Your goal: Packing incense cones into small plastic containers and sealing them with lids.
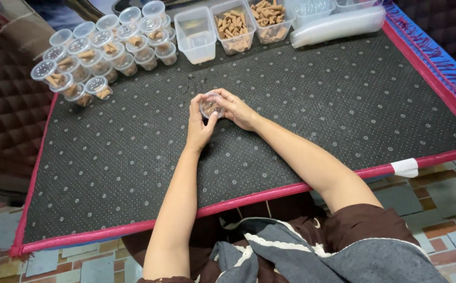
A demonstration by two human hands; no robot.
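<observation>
Both my hands meet over the middle of a dark dotted mat (317, 110). Between them sits a small clear plastic cup (211, 105) with brown pieces inside. My left hand (198, 124) wraps the cup from the left and below. My right hand (236, 109) grips it from the right, fingers curled over its rim. Whether a lid is on the cup is unclear.
Several small lidded clear cups (97, 52) holding brown pieces are stacked at the mat's far left. Clear rectangular tubs (195, 34) stand along the far edge, two holding brown cone-shaped pieces (233, 26). A sleeve of stacked lids (338, 26) lies far right. A pink border (270, 193) edges the mat.
</observation>
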